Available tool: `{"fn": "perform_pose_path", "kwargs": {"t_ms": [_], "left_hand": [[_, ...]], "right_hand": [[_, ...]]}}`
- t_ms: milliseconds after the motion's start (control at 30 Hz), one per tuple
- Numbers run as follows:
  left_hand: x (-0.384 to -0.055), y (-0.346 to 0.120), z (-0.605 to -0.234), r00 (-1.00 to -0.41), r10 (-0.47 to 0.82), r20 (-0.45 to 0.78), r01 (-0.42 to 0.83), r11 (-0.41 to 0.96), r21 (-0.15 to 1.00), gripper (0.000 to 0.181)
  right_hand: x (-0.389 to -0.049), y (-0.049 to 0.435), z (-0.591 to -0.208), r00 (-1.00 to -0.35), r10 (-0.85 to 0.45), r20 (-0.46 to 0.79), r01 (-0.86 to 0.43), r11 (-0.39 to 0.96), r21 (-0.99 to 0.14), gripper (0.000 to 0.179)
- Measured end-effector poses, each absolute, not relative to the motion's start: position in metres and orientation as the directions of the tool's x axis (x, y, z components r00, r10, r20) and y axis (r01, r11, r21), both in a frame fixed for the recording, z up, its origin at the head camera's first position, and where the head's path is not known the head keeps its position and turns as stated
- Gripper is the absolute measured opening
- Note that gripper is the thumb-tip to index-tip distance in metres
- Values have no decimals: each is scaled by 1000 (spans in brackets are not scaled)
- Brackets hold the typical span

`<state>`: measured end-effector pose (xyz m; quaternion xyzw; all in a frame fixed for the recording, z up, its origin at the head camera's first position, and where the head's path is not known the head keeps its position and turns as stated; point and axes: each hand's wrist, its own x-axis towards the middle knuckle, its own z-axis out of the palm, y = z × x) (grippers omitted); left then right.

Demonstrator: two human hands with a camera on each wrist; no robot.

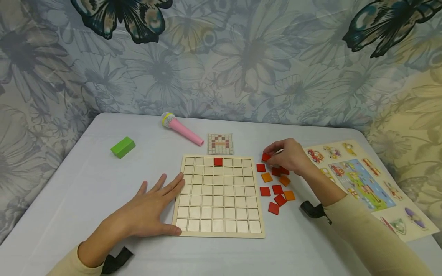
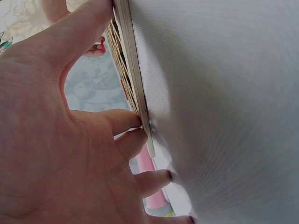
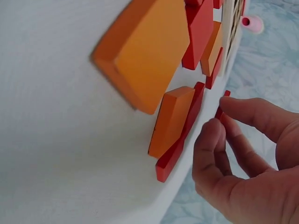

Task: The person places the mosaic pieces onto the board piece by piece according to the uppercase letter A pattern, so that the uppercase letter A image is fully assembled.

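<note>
A wooden grid board (image 1: 218,196) lies flat, with one red square tile (image 1: 218,161) in its top row. My left hand (image 1: 148,209) is spread along the board's left side; in the left wrist view its thumb and some fingers touch the board's edge (image 2: 132,70). To the right of the board, my right hand (image 1: 288,155) pinches a red tile (image 1: 266,157) between thumb and fingers. That pinched tile (image 3: 223,105) is partly hidden by the fingertips in the right wrist view. Beneath and in front of this hand lie several loose red tiles (image 1: 264,191) and orange tiles (image 1: 289,195).
Behind the board lies a small pattern card (image 1: 220,144), with a pink toy microphone (image 1: 184,131) beside it. A green block (image 1: 123,147) sits at the far left. Under the right forearm, a picture sheet (image 1: 366,184) extends to the table's right side.
</note>
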<state>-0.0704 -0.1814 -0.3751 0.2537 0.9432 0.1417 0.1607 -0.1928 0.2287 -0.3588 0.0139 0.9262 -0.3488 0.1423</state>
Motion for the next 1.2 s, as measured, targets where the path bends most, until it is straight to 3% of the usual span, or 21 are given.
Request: {"fn": "perform_pose_path", "kwargs": {"t_ms": [1200], "left_hand": [[-70, -182, -376, -819, 524, -233, 428, 829, 361, 122]], "right_hand": [[-185, 196, -361, -955, -206, -216, 14, 691, -723, 26]]}}
